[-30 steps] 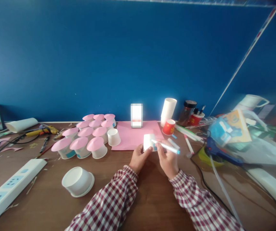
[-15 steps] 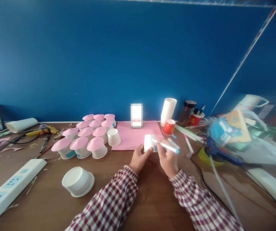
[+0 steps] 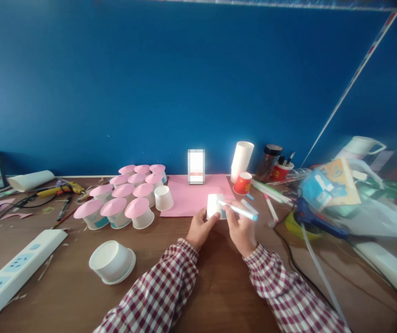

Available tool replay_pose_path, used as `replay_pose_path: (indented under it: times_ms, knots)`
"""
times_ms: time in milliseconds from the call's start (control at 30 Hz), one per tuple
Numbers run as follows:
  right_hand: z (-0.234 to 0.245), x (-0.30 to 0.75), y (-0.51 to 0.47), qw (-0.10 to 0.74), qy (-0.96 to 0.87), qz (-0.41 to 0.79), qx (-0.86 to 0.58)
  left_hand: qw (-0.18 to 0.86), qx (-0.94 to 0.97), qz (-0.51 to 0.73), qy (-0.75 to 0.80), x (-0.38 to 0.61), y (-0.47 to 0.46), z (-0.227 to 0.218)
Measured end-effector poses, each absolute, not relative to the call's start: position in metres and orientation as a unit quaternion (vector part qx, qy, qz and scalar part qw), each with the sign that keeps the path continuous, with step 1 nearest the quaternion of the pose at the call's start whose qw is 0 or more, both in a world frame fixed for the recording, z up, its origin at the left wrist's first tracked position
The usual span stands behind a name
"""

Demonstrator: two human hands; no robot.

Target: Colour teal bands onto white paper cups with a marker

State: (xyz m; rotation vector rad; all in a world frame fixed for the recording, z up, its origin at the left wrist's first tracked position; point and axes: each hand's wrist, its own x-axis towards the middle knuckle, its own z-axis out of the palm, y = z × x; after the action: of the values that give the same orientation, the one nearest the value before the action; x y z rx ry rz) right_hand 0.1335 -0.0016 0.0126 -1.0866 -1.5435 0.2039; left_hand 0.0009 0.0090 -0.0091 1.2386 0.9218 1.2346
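My left hand [image 3: 201, 229] steadies a white paper cup [image 3: 214, 203], its thumb pressed on the cup's lower side. The cup stands upside down at the near edge of a pink paper sheet [image 3: 187, 196] and shows a blue patch low on its right. In my right hand [image 3: 242, 231] is a white marker pen [image 3: 239, 210] with a blue end, its tip against the cup's side. A pen cap [image 3: 248, 205], pale and partly behind the hand, seems to lie just beyond the marker. Left of the sheet stands another white cup [image 3: 164, 199].
Several upturned cups with pink paper disc tops [image 3: 137, 207] stand at left. Nearer is a large white paper tub [image 3: 111, 261] beside a power strip [image 3: 21, 263]. Behind my right hand are a red cup [image 3: 243, 183] and stacked white cups [image 3: 242, 159]. A blue glue gun [image 3: 319, 219] lies right.
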Motion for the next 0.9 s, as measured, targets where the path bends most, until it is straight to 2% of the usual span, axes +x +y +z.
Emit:
replay_pose_path:
  times_ms: [900]
  knots:
    - [0.0165, 0.1352, -0.0018, 0.583, -0.656, 0.082, -0.472, 0.569, 0.506, 0.523, 0.382, -0.0004, 0.0105, -0.0165]
